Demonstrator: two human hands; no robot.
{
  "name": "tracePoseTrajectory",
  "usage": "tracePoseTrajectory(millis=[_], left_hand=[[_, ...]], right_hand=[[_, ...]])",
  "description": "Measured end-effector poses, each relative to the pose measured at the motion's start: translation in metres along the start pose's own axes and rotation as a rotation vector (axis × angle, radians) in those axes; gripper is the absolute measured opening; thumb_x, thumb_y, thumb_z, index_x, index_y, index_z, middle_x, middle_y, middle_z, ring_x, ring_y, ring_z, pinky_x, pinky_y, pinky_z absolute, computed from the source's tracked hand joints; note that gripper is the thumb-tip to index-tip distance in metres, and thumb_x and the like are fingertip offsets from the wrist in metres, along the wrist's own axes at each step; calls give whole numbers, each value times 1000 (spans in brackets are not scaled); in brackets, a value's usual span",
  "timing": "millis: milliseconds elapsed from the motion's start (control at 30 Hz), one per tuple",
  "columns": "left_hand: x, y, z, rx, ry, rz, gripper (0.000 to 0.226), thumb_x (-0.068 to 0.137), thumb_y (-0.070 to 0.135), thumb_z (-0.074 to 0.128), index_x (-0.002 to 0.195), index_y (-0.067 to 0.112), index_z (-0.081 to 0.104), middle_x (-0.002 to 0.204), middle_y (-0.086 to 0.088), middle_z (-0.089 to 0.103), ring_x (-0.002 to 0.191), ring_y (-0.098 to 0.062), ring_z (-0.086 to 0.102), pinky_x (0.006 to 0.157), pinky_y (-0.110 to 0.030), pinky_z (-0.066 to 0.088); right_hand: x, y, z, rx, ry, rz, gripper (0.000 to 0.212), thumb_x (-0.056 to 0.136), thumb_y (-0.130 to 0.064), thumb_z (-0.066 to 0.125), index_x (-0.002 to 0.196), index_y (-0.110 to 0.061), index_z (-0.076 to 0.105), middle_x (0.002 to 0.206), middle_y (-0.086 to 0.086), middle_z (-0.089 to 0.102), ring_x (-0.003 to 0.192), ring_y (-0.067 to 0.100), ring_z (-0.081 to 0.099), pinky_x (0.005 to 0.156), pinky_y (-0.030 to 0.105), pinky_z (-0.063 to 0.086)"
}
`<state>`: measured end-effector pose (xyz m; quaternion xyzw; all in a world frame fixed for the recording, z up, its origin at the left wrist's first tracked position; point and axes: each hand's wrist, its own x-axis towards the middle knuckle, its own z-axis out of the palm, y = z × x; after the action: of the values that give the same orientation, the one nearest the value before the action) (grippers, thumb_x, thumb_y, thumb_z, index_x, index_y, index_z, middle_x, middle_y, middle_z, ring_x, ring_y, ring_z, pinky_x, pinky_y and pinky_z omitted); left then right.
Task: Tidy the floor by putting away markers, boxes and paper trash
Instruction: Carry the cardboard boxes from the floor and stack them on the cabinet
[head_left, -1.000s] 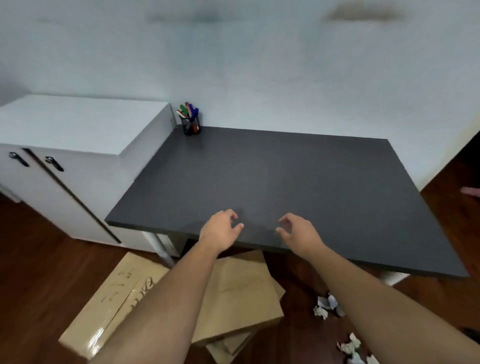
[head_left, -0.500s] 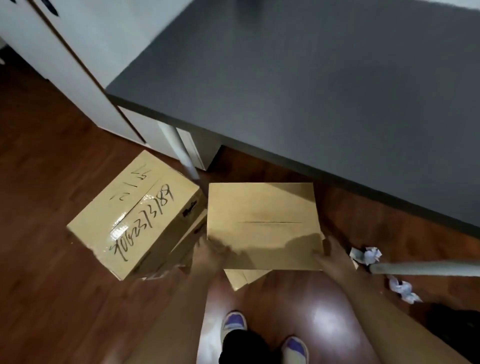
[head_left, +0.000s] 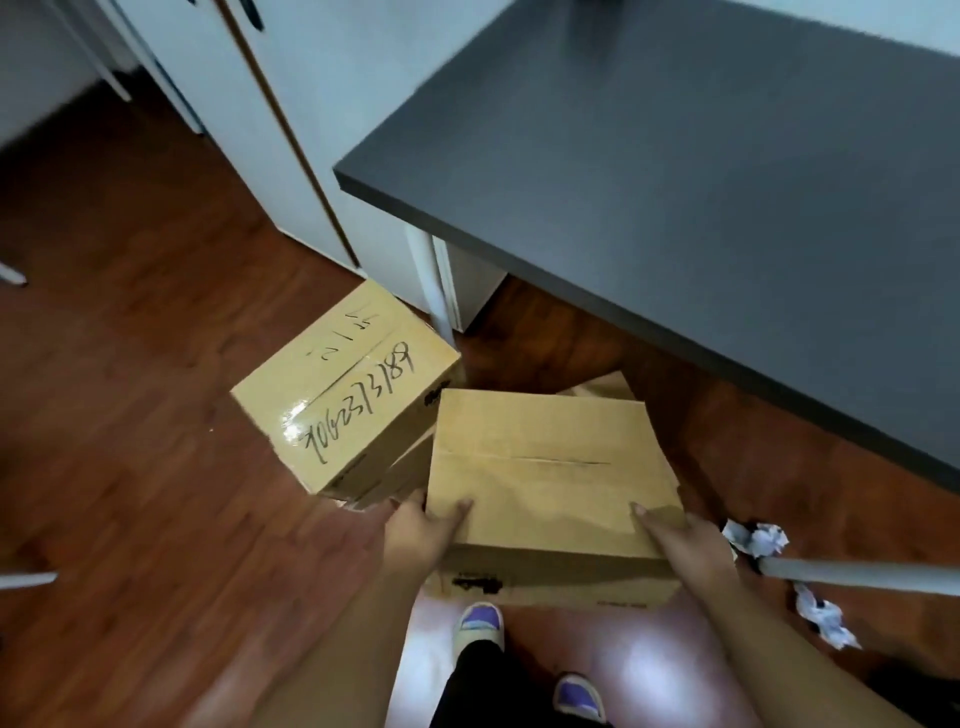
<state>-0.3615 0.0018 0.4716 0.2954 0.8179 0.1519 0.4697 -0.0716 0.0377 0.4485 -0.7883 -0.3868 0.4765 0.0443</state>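
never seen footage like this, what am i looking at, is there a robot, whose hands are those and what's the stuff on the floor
There is no robot here. A person wears a camera on the head, so the view looks down at their own arms and shoes. The left hand and right hand grip the near corners of a plain box, thumbs on top. Beside it on the wooden floor sits a second box with numbers written on it. Paper wads lie on the floor to the right. Above is a dark table, with a white cabinet next to it.
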Motion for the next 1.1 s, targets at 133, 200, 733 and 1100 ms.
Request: tracePoseTrajectory(millis=[133,200,733,1100], left_hand=[[-73,7,-48,-121,44,-24,60,83,49,67,127,9,57,125,-9,64,112,-26,59,86,-27,44],[-104,13,-82,-199,76,-31,54,83,44,68,124,9,59,122,-8,64,103,-23,58,83,-29,43],[-205,4,-378,-580,623,161,40,86,43,61,106,9,64,106,-10,68,93,-25,64,83,-37,51],[-114,-6,-592,-640,723,353,39,91,41,55,121,15,59,110,-4,63,98,-21,57,79,-37,43]], right_hand=[[-51,-29,-29,-133,-20,-91,70,83,-61,54,121,-3,60,119,18,63,106,35,61,89,40,50],[-78,-57,-40,-185,-39,-157,70,83,-59,53,123,-3,58,115,16,64,100,32,62,85,39,52],[-286,-363,33,-172,-91,-819,43,85,-46,56,95,-5,57,94,10,59,81,26,55,57,30,38],[-333,-539,196,251,-36,-855,27,85,-41,55,78,-15,62,76,3,58,71,18,53,62,32,39]])
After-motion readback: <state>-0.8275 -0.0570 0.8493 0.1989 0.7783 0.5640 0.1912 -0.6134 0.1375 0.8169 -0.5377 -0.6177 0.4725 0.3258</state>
